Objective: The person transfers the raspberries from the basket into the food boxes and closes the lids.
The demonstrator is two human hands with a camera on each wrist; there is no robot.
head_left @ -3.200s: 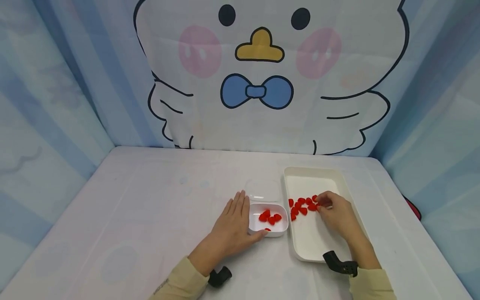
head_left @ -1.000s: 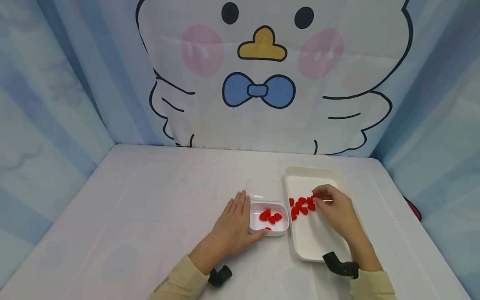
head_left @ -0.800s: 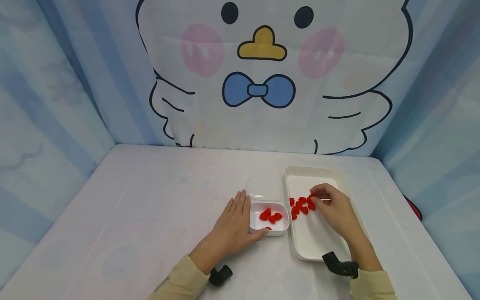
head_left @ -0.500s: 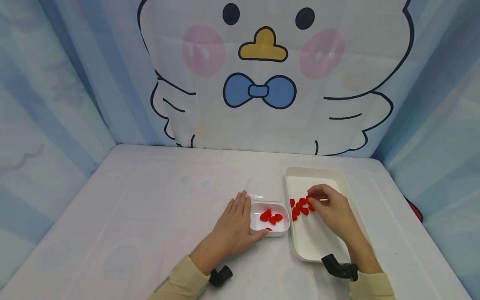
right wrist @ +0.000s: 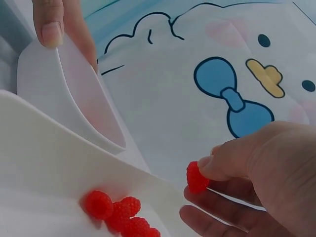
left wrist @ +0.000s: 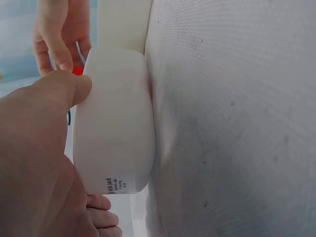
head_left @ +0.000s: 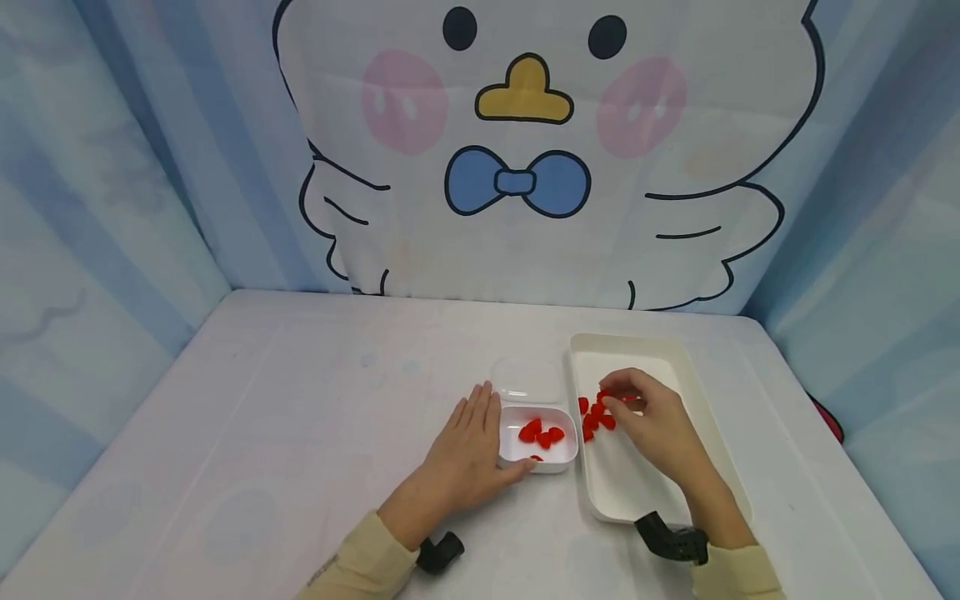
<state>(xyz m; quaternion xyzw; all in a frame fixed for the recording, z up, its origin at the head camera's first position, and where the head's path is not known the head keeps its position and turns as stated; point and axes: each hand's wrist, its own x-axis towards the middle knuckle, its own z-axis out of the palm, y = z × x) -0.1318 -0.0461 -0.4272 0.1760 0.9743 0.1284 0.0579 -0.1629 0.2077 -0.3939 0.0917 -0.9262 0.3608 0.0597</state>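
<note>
My right hand [head_left: 652, 421] is over the left side of the white tray [head_left: 637, 496]. In the right wrist view, its thumb and fingers pinch a red raspberry [right wrist: 196, 178] above the tray. Several other raspberries [head_left: 590, 422] lie loose along the tray's left wall. Beside the tray stands a small white box [left wrist: 113, 118] holding several raspberries [head_left: 529, 432]. My left hand [head_left: 465, 467] lies along the box's left side with straight fingers, the thumb resting on its near rim. Fingertips of the right hand hide part of the berries in the head view.
A clear plastic lid [head_left: 528, 379] lies just behind the box. The tray's left wall is right beside the box. A white cloth covers the table [head_left: 300, 433], and printed curtains [head_left: 112, 208] enclose it at the back and sides. Each wrist wears a black camera [head_left: 670, 540].
My right hand has shifted left across the tray, from the right end of the loose raspberries to over their middle. The left hand and the box keep their place.
</note>
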